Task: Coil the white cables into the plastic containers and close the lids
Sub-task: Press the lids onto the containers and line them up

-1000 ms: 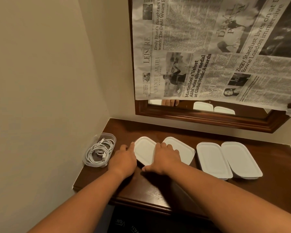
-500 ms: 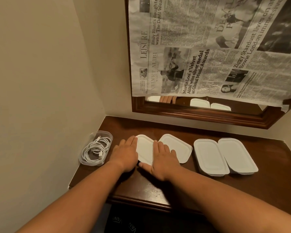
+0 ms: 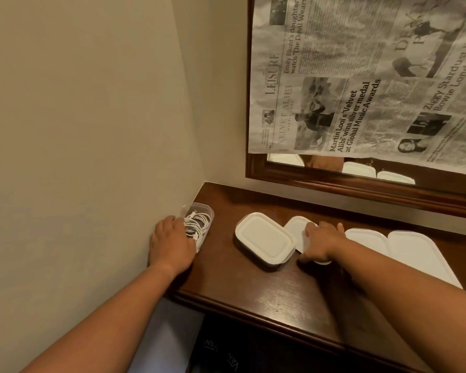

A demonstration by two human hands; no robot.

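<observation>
We have left hand (image 3: 172, 244) on the open box (image 3: 206, 211), right hand (image 3: 322, 242) on a loose lid (image 3: 296, 227).
The open box sits at the far left of the surface (image 3: 253, 292), against the wall (image 3: 78, 130), with the white cables (image 3: 198, 224) coiled inside, top uncovered. Our left hand covers its near end, fingers curled over the rim and touching the cables, so it grips the box. Right hand lies flat on the lid, fingers straight and spread, nothing pinched. That lid lies just right of a closed box (image 3: 264, 238), touching it or tucked slightly under its edge; we cannot tell which. Two more closed boxes (image 3: 366, 239) (image 3: 420, 254) sit side by side further right, touching. Behind them is a framed mirror (image 3: 361, 181), mostly covered by newspaper (image 3: 361, 76).
</observation>
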